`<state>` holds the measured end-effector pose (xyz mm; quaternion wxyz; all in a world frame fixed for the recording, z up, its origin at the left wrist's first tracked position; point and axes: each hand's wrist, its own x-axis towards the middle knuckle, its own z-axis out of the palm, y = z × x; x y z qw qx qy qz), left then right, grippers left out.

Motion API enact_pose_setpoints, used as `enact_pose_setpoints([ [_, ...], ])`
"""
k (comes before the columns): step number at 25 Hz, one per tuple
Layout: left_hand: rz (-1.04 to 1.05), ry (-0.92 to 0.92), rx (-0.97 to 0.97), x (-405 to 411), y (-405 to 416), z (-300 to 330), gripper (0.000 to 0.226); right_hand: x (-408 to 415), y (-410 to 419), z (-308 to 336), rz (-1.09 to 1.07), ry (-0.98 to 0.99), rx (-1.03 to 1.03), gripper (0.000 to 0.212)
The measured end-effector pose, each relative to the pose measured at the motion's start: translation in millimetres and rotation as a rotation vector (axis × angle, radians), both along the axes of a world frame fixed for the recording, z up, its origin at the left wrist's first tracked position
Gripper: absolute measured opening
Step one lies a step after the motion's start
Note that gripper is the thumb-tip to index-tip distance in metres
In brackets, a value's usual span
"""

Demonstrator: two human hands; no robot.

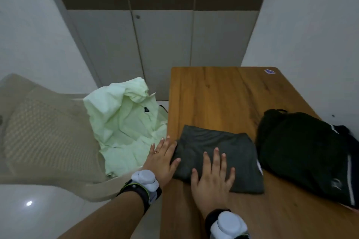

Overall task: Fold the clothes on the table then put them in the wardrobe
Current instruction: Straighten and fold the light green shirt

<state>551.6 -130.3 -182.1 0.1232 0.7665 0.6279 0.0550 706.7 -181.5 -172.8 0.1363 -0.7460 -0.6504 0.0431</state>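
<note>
Presently: grey garment (219, 158), folded, near edge of table (223, 91). Right hand (212, 175) flat on it, fingers spread. Left hand (162, 158) flat at its left edge, fingers straight, thumb on the cloth. Black clothes (307, 153) just beside, right. Pale green shirt (126, 120) crumpled on chair (44, 132), left. Wardrobe (165, 40) behind, doors closed.
</note>
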Motion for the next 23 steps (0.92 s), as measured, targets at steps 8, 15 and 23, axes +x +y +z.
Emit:
enact_pose_setpoints([
  [8, 0.351, -0.023, -0.154, -111.9, 22.9, -27.2, 0.084, -97.6, 47.0, -3.1, 0.139, 0.000, -0.089, 0.046],
  [15, 0.386, -0.014, -0.133, -179.2, 100.7, -34.8, 0.061, -173.7, 119.2, -15.2, 0.238, 0.046, -0.187, 0.053],
  [23, 0.460, 0.173, -0.222, -252.8, 228.6, -49.1, 0.050, -222.9, 218.8, -20.2, 0.338, 0.153, -0.294, 0.062],
])
